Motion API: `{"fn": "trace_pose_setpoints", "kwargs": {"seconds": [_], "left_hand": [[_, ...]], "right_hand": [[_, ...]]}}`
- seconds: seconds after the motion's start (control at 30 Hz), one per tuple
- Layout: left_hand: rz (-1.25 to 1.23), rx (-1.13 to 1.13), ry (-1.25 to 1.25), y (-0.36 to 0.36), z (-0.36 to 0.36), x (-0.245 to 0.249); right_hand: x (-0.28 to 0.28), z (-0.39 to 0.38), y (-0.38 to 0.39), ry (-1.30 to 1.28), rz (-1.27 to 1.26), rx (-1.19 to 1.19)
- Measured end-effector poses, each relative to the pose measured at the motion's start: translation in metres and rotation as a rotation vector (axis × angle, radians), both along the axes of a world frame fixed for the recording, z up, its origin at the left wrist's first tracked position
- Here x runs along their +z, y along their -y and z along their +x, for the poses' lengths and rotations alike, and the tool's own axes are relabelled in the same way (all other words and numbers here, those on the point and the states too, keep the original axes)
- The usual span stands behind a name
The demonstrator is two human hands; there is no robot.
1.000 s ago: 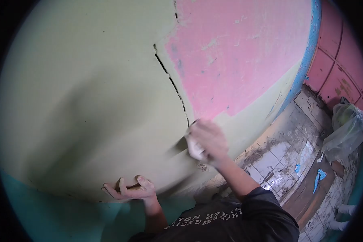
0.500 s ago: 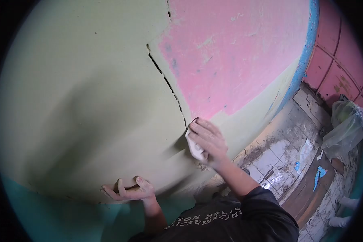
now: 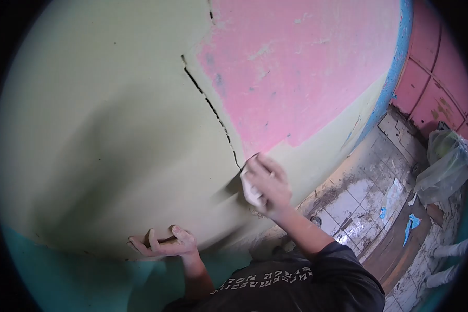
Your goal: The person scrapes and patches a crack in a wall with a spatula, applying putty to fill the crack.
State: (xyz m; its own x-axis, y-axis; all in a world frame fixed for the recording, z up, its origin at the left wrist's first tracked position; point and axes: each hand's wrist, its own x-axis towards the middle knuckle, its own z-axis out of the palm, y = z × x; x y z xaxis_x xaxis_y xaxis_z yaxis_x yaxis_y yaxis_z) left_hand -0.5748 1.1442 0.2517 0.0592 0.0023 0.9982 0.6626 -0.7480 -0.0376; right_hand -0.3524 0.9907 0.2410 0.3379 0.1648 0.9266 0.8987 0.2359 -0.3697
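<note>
Two hands of yours are in view, both dusted with pale powder. Your right hand [image 3: 270, 181] is at the lower end of the crack [image 3: 212, 109], its fingers bent round a whitish piece [image 3: 252, 192] that they grip against the wall [image 3: 62, 78]. A thin dark edge shows by the fingertips; the hand is slightly blurred, and your forearm slants down from it to the dark sleeve. Your left hand [image 3: 166, 244] is below and left of the crack, at the wall's lower part, half open with the palm turned up and the fingers curled apart. Whether the brownish patch between those fingers is something held or just shadow, you cannot tell.

The wall is pale green and smooth around the crack, with a broad soft shadow to its left. A scuffed pink patch [image 3: 296, 67] lies right of the crack, and a blue strip [image 3: 393, 67] borders the wall farther right. Well below left of the crack runs a teal band [image 3: 52, 270]. Far to the crack's lower right, your dirty tiled floor [image 3: 356, 197] carries blue scraps [image 3: 412, 224] and a clear plastic bag [image 3: 442, 177], near pink panels [image 3: 426, 47]. Pale lettering crosses your dark shirt [image 3: 307, 294].
</note>
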Motion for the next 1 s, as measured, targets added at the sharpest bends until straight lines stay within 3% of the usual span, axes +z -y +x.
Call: {"fn": "trace_pose_setpoints", "kwargs": {"seconds": [0.03,0.17,0.3,0.4,0.43,0.53,0.57,0.7,0.8,0.83,0.97,1.0], "left_hand": [[0.004,-0.006,-0.003,-0.001,0.000,0.001],[-0.005,0.006,0.007,0.002,0.001,0.001],[-0.006,-0.002,0.008,0.000,0.000,-0.002],[0.006,0.000,0.006,-0.002,-0.001,-0.001],[0.008,0.009,0.008,-0.001,0.000,-0.001],[-0.002,0.040,0.001,0.003,0.000,0.001],[0.003,0.026,0.001,0.001,0.001,0.001],[0.005,0.045,-0.002,0.000,-0.001,0.000],[0.006,0.035,0.008,0.001,0.001,0.000],[0.013,0.022,0.012,0.000,0.001,0.000],[0.012,0.041,0.007,0.000,0.000,0.000],[0.012,0.069,-0.002,0.001,-0.001,0.000]], "right_hand": [[-0.006,0.002,0.001,0.053,-0.036,-0.018],[-0.023,0.034,-0.008,-0.243,0.159,-0.286],[-0.017,-0.001,0.001,-0.002,-0.029,-0.066],[-0.016,0.023,-0.005,-0.263,0.102,-0.270],[-0.014,0.034,-0.009,-0.226,0.195,-0.317],[-0.016,-0.003,-0.010,-0.182,0.107,-0.069],[-0.009,-0.007,0.000,-0.090,0.007,-0.064],[-0.014,0.029,-0.006,-0.221,0.146,-0.291],[-0.017,-0.005,-0.007,-0.155,0.071,-0.035],[-0.010,-0.010,0.000,-0.065,-0.032,-0.047],[-0.016,0.027,-0.006,-0.198,0.142,-0.234],[-0.016,0.022,-0.008,-0.187,0.130,-0.183]]}}
